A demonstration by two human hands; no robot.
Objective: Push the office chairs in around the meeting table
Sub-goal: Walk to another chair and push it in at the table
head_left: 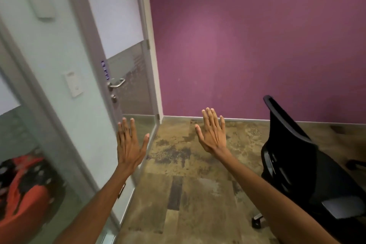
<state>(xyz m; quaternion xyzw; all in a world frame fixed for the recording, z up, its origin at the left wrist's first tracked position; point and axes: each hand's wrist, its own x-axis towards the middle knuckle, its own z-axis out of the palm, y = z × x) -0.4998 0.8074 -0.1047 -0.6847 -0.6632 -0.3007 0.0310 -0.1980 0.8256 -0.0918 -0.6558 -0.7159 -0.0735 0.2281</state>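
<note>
Both hands were spread flat and empty, the left hand (129,144) mid-frame; the office chair (293,156) stood lower right, nearer the right hand (213,134).

No readable text, label or number anywhere

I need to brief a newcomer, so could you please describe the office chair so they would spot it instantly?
Find the purple wall. On the patchy brown floor before it, at right, stands the office chair. It is the only black seat with castors.
</note>
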